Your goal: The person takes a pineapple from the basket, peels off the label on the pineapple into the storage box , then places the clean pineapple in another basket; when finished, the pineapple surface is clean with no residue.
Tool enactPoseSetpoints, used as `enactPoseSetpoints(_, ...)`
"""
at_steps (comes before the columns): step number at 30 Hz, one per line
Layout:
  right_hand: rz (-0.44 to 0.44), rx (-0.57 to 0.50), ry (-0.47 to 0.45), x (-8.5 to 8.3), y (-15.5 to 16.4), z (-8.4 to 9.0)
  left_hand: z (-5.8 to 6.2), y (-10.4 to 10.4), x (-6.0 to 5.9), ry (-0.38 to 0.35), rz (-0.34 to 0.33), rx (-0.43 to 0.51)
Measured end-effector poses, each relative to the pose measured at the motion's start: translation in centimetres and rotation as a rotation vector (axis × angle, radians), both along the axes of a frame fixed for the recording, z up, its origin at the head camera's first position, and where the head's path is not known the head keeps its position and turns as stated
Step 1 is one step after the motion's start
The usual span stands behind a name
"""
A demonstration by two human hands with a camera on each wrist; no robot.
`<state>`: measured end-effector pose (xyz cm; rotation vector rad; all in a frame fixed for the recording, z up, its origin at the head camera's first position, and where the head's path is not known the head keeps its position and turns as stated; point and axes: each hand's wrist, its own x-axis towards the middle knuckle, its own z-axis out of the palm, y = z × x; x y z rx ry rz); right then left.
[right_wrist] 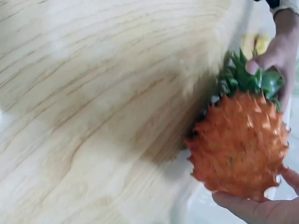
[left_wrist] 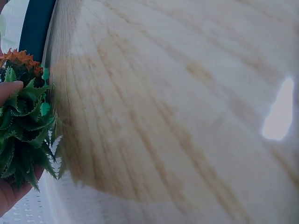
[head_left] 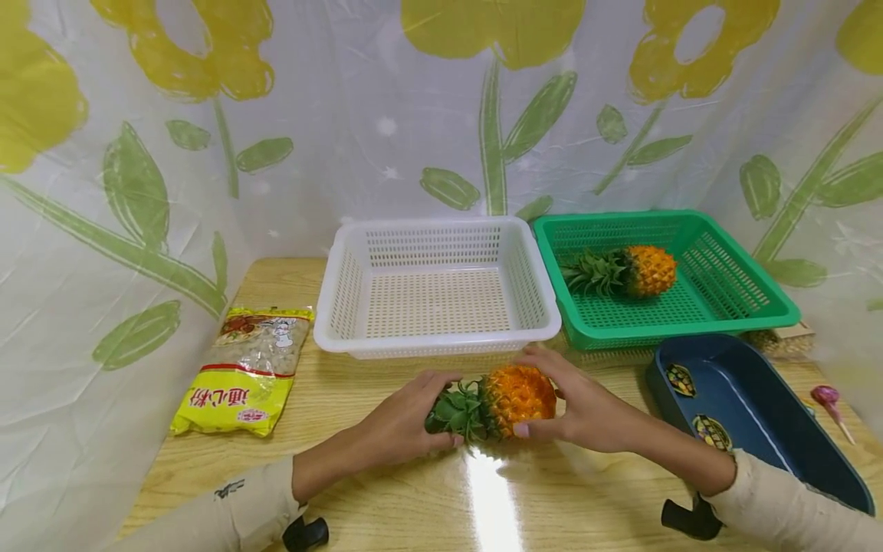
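Pineapple [head_left: 513, 399] sideways, crown pointing left

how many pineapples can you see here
2. One pineapple lies on the wooden table in front of the white basket, held between the left hand and right hand. The other pineapple lies in the green basket. None looks hidden.

pale wood table [head_left: 386, 498] with light glare; white curtain [head_left: 359, 130], yellow flowers, green leaves behind
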<state>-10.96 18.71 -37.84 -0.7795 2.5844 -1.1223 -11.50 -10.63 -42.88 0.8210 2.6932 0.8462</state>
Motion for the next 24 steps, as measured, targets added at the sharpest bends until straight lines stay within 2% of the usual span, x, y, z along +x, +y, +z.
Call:
enactPoseSetpoints(15,0.005,0.102,0.008,-0.7,-1.8,-1.5,-0.1,0.0,-0.1,0.001,-0.012,0.015)
enactPoseSetpoints(24,0.044,0.149,0.079,-1.2,-1.9,-1.4,-0.1,0.0,-0.3,0.028,-0.017,0.032)
